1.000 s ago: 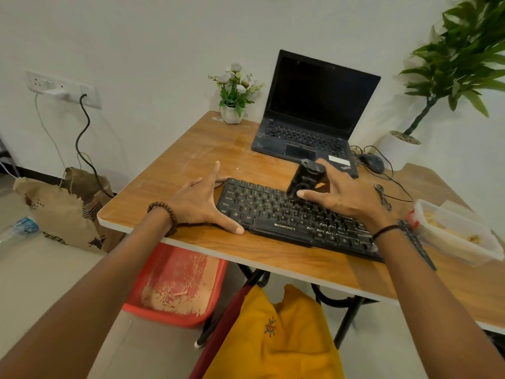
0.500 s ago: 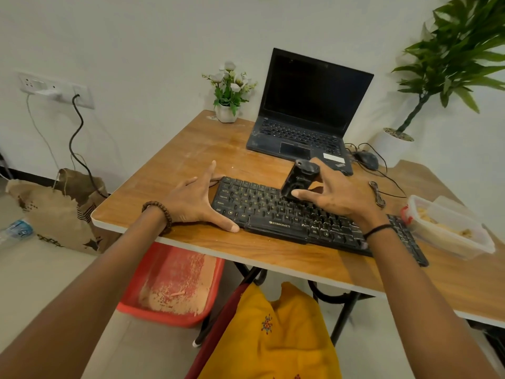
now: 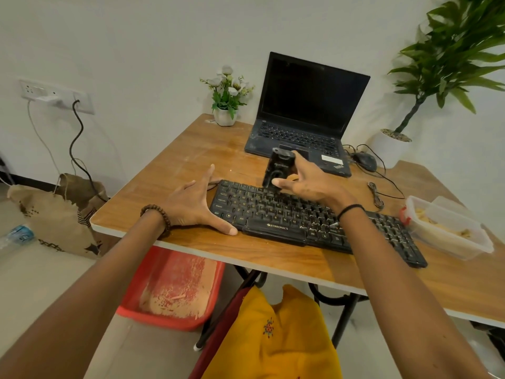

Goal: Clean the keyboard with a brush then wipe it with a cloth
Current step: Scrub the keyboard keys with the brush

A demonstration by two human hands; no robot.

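Observation:
A black keyboard lies across the wooden table near its front edge. My right hand holds a black brush upright, its lower end resting on the keyboard's top rows. My left hand lies flat on the table with fingers spread, its thumb pressed against the keyboard's left front corner. No cloth is visible on the table.
An open black laptop stands behind the keyboard, a mouse with cables to its right. A small flower pot sits at the back. A plastic food box lies right. A red bin and yellow fabric are below.
The brush in my right hand has shifted slightly toward the keyboard's upper left rows. My left hand stays braced at the keyboard's corner.

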